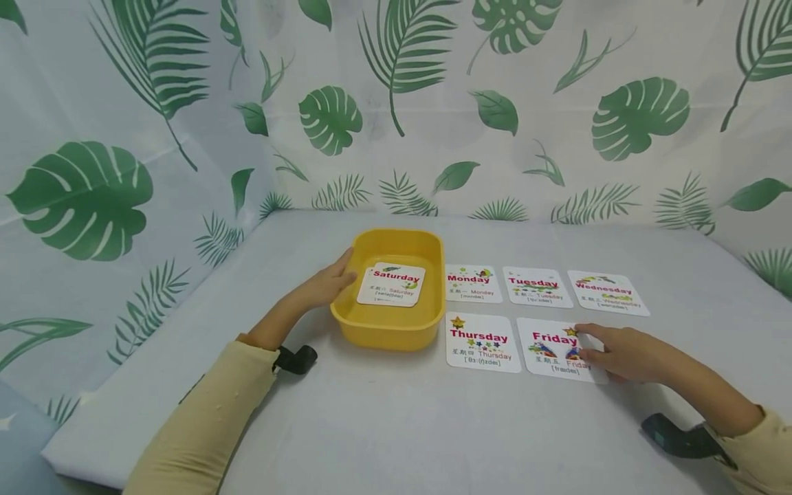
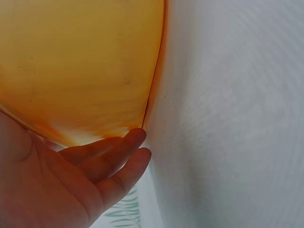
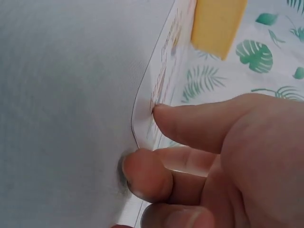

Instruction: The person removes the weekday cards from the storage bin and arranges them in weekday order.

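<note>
On my feed, left hand [image 1: 318, 287] gripped the rim of the yellow tray [image 1: 390, 337] at 9 o'clock, Saturday card [image 1: 391, 285] inside. Right hand [image 1: 628, 352] pinched the Friday card [image 1: 547, 347] at 3 o'clock; it lay on the counter [image 1: 396, 419], tray's 4 o'clock.

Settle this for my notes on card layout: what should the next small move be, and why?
Probably ease the right hand off the Friday card: it lies beside the Thursday card in day order, while the Saturday card lies in the yellow basin.
</note>
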Action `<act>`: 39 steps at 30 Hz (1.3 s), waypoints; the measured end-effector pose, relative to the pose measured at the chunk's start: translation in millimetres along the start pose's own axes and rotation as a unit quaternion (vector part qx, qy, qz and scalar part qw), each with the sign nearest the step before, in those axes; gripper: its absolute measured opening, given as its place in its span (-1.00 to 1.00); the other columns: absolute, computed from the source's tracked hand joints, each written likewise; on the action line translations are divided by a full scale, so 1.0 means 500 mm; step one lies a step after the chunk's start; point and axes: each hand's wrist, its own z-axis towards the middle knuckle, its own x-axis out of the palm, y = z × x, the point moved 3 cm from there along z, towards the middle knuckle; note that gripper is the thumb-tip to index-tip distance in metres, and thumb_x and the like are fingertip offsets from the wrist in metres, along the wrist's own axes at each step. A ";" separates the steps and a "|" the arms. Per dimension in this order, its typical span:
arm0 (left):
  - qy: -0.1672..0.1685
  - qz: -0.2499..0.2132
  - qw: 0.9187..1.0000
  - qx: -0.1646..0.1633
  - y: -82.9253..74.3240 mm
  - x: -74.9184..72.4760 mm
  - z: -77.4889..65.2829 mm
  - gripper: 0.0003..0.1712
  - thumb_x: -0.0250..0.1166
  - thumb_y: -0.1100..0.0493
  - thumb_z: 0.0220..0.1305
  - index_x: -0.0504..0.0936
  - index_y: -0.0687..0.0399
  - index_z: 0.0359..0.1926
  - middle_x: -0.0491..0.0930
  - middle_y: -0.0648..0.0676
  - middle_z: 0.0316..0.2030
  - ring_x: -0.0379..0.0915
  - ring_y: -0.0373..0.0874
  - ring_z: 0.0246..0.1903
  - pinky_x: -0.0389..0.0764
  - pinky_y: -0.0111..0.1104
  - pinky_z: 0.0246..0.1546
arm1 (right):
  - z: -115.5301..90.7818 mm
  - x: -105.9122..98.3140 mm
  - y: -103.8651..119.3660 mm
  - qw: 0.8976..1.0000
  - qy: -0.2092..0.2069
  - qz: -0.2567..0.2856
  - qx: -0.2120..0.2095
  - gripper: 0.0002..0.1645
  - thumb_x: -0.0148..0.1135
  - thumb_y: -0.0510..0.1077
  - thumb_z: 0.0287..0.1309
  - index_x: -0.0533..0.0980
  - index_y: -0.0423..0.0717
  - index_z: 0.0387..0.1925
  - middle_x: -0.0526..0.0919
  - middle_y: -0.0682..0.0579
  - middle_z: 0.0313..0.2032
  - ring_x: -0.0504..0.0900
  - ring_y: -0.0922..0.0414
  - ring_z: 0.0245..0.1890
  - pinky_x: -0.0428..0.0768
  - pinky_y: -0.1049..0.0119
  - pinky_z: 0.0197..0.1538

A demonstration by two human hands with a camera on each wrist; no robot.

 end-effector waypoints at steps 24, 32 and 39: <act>-0.003 0.004 1.000 -0.014 0.020 -0.007 0.010 -0.30 -0.21 0.05 0.43 -0.34 0.09 0.42 -0.26 0.12 0.43 -0.28 0.00 0.41 -0.15 -0.15 0.39 | 0.237 -0.112 0.448 0.981 -0.045 -0.114 -0.150 -0.15 0.14 0.13 0.15 0.08 -0.14 0.35 0.17 -0.24 0.32 0.17 -0.19 0.30 0.13 -0.16 0.30; 0.001 0.017 1.000 -0.021 0.017 -0.001 0.011 -0.29 -0.21 0.03 0.43 -0.33 0.08 0.42 -0.24 0.10 0.43 -0.26 -0.01 0.41 -0.12 -0.16 0.39 | 0.315 -0.072 0.456 0.985 0.010 -0.142 -0.092 0.21 0.38 0.29 -0.26 0.07 -0.12 0.36 0.25 -0.15 0.30 0.09 -0.21 0.32 -0.05 -0.16 0.35; 0.001 0.030 1.000 -0.001 0.018 -0.009 0.007 -0.30 -0.22 0.07 0.42 -0.33 0.14 0.42 -0.24 0.16 0.42 -0.23 0.04 0.40 -0.11 -0.15 0.38 | 0.314 -0.055 0.491 0.992 0.094 -0.080 -0.036 0.36 0.41 0.31 -0.35 -0.14 0.12 0.42 -0.07 -0.04 0.42 0.02 -0.06 0.36 0.02 -0.13 0.34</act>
